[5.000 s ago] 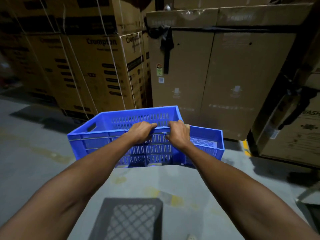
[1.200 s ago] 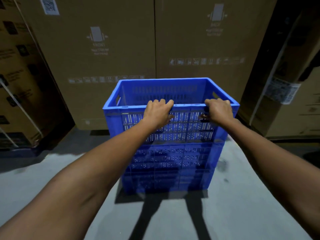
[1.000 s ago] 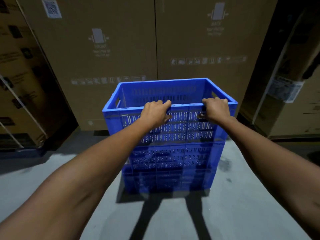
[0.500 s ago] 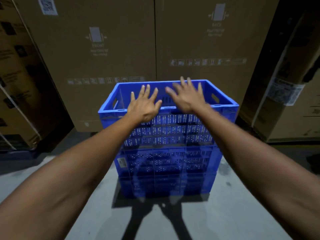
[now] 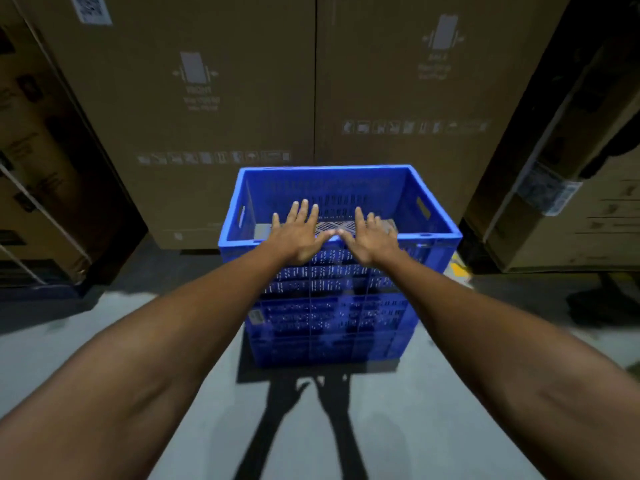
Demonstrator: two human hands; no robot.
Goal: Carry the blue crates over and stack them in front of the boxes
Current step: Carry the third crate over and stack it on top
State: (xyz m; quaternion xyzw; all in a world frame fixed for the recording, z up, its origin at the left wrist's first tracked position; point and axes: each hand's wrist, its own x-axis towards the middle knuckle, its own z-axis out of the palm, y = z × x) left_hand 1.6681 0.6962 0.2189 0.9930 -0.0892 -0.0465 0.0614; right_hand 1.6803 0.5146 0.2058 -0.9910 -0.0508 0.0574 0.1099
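We hold our left hand (image 5: 298, 237) and right hand (image 5: 367, 239) flat, fingers spread wide, holding nothing, side by side with the thumbs nearly meeting above the near rim of the top blue crate (image 5: 433, 237). Whether the palms touch that rim we cannot tell. This perforated crate sits squarely on another blue crate below (image 5: 329, 334), and the stack stands on the grey concrete floor (image 5: 433, 410), just in front of two tall cardboard boxes (image 5: 242, 81) printed with handling symbols. More cartons (image 5: 38, 168) stand to the left and right. Our arms cast dark shadows (image 5: 311, 427) on the floor before the stack.
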